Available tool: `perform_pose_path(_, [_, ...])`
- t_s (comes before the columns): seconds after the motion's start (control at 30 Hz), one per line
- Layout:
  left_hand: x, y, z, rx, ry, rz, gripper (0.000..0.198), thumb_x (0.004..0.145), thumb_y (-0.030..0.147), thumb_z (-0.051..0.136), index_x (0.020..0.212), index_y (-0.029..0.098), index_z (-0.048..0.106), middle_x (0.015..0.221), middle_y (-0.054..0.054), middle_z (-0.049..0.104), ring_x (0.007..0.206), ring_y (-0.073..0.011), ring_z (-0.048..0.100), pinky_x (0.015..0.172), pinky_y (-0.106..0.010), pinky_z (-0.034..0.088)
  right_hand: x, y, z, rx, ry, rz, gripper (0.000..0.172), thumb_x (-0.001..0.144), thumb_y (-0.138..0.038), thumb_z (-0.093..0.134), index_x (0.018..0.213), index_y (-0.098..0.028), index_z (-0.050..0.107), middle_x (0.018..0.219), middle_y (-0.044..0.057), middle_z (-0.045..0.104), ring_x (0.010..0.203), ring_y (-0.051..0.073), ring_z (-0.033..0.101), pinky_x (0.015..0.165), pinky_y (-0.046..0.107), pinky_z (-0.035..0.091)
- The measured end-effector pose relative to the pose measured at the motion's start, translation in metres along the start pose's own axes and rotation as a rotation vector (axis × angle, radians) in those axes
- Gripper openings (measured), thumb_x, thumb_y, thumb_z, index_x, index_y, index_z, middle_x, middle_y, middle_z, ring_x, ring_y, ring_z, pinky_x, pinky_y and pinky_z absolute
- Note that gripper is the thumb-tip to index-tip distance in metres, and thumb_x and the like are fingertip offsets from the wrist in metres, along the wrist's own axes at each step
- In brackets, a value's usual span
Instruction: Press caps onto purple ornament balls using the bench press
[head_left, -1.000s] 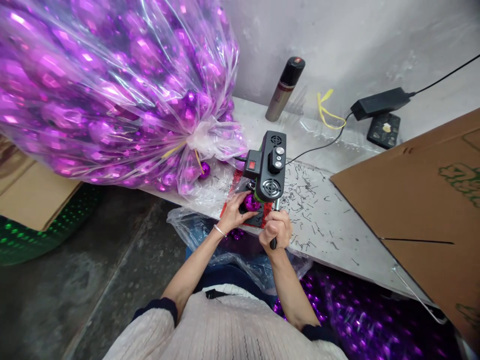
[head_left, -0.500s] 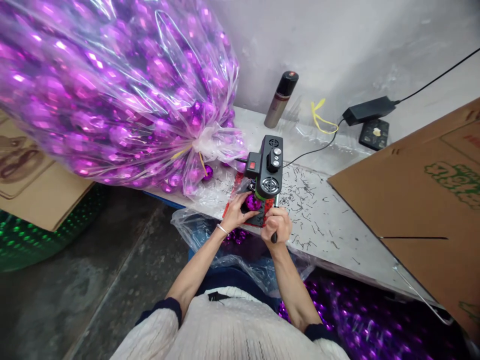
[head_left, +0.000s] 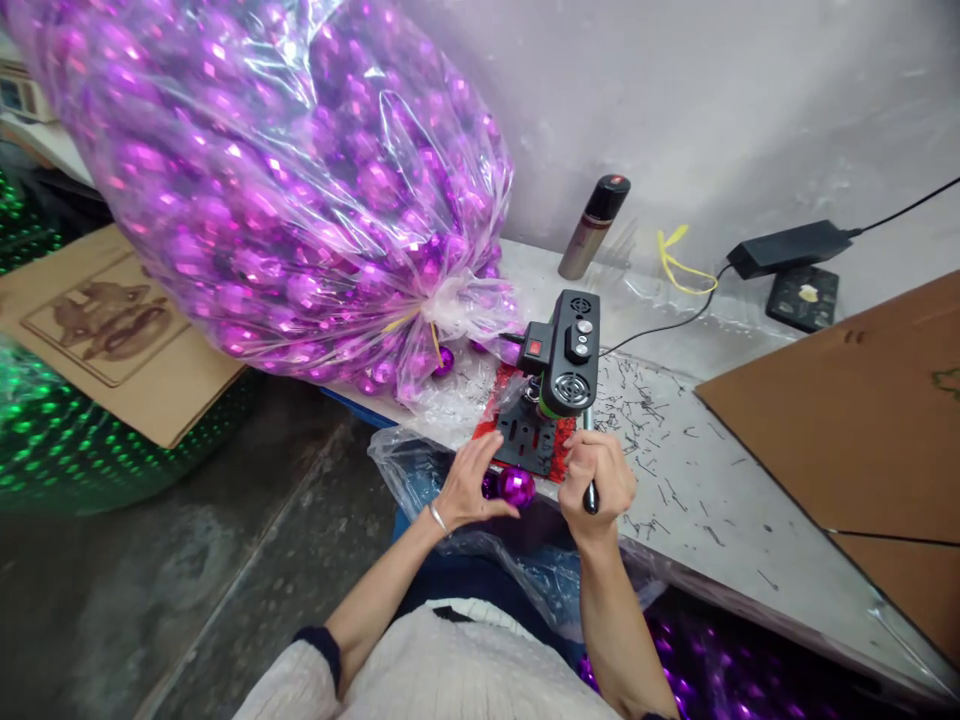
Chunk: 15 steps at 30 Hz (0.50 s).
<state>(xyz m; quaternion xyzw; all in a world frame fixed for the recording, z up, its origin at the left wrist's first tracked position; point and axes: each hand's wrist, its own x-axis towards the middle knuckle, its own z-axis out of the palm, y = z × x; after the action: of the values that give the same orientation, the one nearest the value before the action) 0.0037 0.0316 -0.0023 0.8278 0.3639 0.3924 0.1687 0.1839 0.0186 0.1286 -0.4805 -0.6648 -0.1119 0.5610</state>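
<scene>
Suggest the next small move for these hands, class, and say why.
I'd judge that the left hand should probably bring a purple ball to the black plate: no ball shows on the plate, the hand is open beside that ball, and the right hand grips the handle.

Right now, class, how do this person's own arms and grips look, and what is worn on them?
The left grip and right grip are bare, without gloves. A pale, silvery bracelet circles the left wrist; none shows on the right. The left sleeve is off-white with a dark navy cuff. On the right, only a sliver of dark sleeve shows.
</scene>
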Motion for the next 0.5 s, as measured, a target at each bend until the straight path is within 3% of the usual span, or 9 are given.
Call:
perform_pose_path(0.1, [0.039, -0.028, -0.023, 0.140, 0.141, -0.145, 0.054, 0.102, 0.044, 0.051, 0.149, 0.019, 0.049, 0.143, -0.020, 0.061, 0.136, -0.0321, 0.057, 0.114, -0.054, 0.046, -0.003, 0.001, 0.001, 0.002, 0.013, -0.005, 0.025, 0.094, -0.005, 0.048, 0.075, -0.022, 0.050, 0.071, 0.000, 0.059, 0.065, 0.012, 0.058, 0.060, 0.025, 0.044])
perform_pose_path(0.17, [0.077, -0.049, -0.037, 0.292, 0.157, -0.272, 0.045, 0.101, 0.027, 0.048, 0.145, 0.016, 0.054, 0.140, -0.020, 0.062, 0.134, -0.0324, 0.057, 0.114, -0.053, 0.046, -0.003, 0.001, 0.001, -0.002, 0.006, -0.008, 0.025, 0.094, -0.006, 0.048, 0.076, -0.022, 0.050, 0.072, 0.000, 0.059, 0.065, 0.012, 0.058, 0.060, 0.025, 0.044])
perform_pose_path(0.27, [0.128, -0.071, -0.052, 0.556, -0.122, -0.437, 0.046, 0.095, 0.011, 0.048, 0.140, 0.011, 0.057, 0.149, -0.023, 0.054, 0.140, -0.0357, 0.049, 0.112, -0.051, 0.045, -0.002, 0.000, 0.000, -0.010, -0.015, -0.006, 0.024, 0.094, -0.007, 0.048, 0.077, -0.023, 0.050, 0.074, 0.001, 0.061, 0.066, 0.012, 0.059, 0.061, 0.025, 0.045])
perform_pose_path(0.33, [0.149, -0.076, -0.055, 0.681, -0.301, -0.479, 0.044, 0.096, 0.008, 0.044, 0.136, 0.010, 0.060, 0.146, -0.025, 0.056, 0.140, -0.0375, 0.049, 0.111, -0.053, 0.043, -0.002, -0.001, -0.001, -0.015, -0.018, -0.008, 0.023, 0.095, -0.007, 0.048, 0.078, -0.023, 0.050, 0.075, 0.001, 0.061, 0.067, 0.012, 0.059, 0.061, 0.025, 0.045])
perform_pose_path(0.4, [0.161, -0.077, -0.056, 0.736, -0.382, -0.491, 0.042, 0.097, 0.007, 0.039, 0.132, 0.008, 0.062, 0.139, -0.027, 0.061, 0.135, -0.0385, 0.052, 0.109, -0.057, 0.041, -0.002, -0.001, -0.001, -0.017, -0.019, -0.013, 0.023, 0.095, -0.007, 0.048, 0.078, -0.023, 0.050, 0.075, 0.001, 0.061, 0.067, 0.012, 0.059, 0.061, 0.024, 0.045])
perform_pose_path(0.5, [0.168, -0.077, -0.058, 0.755, -0.396, -0.506, 0.042, 0.097, 0.006, 0.037, 0.132, 0.004, 0.060, 0.129, -0.030, 0.066, 0.128, -0.0395, 0.057, 0.105, -0.059, 0.041, -0.002, 0.000, -0.001, -0.011, -0.023, -0.019, 0.023, 0.095, -0.007, 0.049, 0.078, -0.023, 0.050, 0.075, 0.001, 0.061, 0.067, 0.012, 0.059, 0.061, 0.024, 0.046])
